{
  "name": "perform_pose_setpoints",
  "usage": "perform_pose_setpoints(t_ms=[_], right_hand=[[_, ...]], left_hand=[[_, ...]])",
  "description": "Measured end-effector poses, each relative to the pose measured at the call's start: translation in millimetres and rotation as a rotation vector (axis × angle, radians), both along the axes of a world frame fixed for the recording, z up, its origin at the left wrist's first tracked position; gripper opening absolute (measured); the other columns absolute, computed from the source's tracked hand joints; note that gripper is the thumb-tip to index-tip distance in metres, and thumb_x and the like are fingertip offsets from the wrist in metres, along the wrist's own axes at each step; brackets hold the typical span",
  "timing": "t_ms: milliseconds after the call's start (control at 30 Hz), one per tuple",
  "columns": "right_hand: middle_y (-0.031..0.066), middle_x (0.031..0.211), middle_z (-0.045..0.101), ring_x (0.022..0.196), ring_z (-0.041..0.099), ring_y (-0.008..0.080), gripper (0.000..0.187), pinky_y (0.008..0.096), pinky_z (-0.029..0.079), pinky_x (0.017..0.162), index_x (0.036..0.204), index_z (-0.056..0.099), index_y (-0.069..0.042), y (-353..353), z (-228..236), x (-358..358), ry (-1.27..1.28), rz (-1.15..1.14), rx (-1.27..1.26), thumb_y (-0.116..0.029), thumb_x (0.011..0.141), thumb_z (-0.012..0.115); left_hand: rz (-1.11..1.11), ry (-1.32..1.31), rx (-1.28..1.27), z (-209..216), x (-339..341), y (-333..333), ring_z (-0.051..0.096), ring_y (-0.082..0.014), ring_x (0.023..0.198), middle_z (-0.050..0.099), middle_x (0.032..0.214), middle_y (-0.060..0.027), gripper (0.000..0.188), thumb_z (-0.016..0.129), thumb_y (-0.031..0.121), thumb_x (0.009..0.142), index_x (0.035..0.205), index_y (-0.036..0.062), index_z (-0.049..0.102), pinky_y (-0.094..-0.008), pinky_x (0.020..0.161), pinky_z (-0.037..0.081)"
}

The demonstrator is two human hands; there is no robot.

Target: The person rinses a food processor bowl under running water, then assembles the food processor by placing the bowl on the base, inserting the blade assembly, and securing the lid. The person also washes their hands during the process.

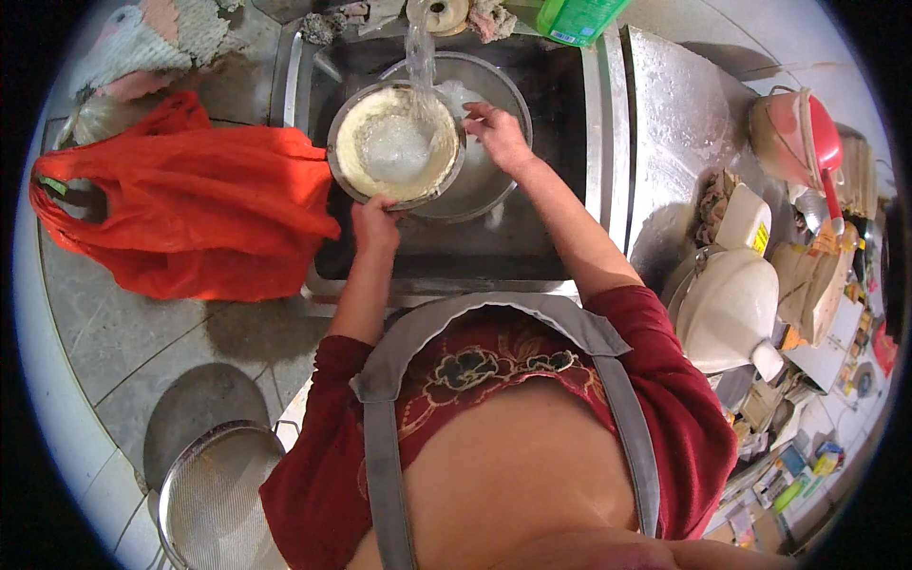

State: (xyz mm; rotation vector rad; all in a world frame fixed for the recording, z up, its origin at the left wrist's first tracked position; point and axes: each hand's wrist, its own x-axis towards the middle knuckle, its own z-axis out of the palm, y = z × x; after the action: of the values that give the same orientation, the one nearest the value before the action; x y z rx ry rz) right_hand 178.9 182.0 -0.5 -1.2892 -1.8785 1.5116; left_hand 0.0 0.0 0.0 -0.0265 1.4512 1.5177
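Observation:
A metal bowl (347,174) with a pale yellow, rough-looking coating on its inner wall is tilted under a stream of running water (419,52). Cloudy water lies in its middle. My left hand (377,225) is closed on the bowl's near rim, the thumb uppermost. Beside the bowl's right rim is my right hand (498,137), its fingers apart and slightly bent; whether the fingertips touch the rim I cannot tell. Under the bowl, a larger metal basin (508,85) with water and some foam sits in the sink (551,242).
Left of the sink lies a red plastic bag (218,209) on the tiled counter. A mesh strainer (218,503) is at lower left. A green bottle (579,14) stands behind the sink. On the right are a pink bucket (784,133) and a white lidded container (727,309).

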Motion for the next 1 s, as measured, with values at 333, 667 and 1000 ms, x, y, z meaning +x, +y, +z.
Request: perform_pose_setpoints(t_ms=[333,667,1000], right_hand=[[0.0069,0.090,0.062,0.077,0.058,0.0131,0.037,0.0280,0.048,0.069,0.117,0.053,0.005,2,-9,-19,0.242,0.062,-0.284,-0.010,0.085,0.060],[0.0128,0.116,0.060,0.110,0.054,0.0249,0.037,0.0329,0.042,0.091,0.117,0.059,-0.006,23,-53,11,-0.008,-0.138,-0.204,-0.024,0.084,0.058],[0.0157,0.127,0.050,0.100,0.057,0.0253,0.061,0.0380,0.048,0.083,0.132,0.042,-0.001,12,-13,11,0.290,0.068,-0.544,-0.043,0.089,0.053]], left_hand=[[0.113,0.061,-0.001,17,10,5,0.059,-0.0278,0.090,0.057,0.106,-0.0111,0.046,0.051,-0.002,0.066,0.112,-0.0012,0.051,-0.0440,0.071,0.052],[0.133,0.061,-0.035,20,19,3,0.058,-0.0255,0.088,0.058,0.102,-0.0086,0.041,0.051,-0.004,0.066,0.107,0.0003,0.052,-0.0381,0.071,0.049],[0.153,-0.029,0.060,8,24,10,0.058,-0.0279,0.092,0.057,0.107,-0.0116,0.044,0.053,-0.001,0.067,0.111,-0.0012,0.051,-0.0436,0.074,0.052]])
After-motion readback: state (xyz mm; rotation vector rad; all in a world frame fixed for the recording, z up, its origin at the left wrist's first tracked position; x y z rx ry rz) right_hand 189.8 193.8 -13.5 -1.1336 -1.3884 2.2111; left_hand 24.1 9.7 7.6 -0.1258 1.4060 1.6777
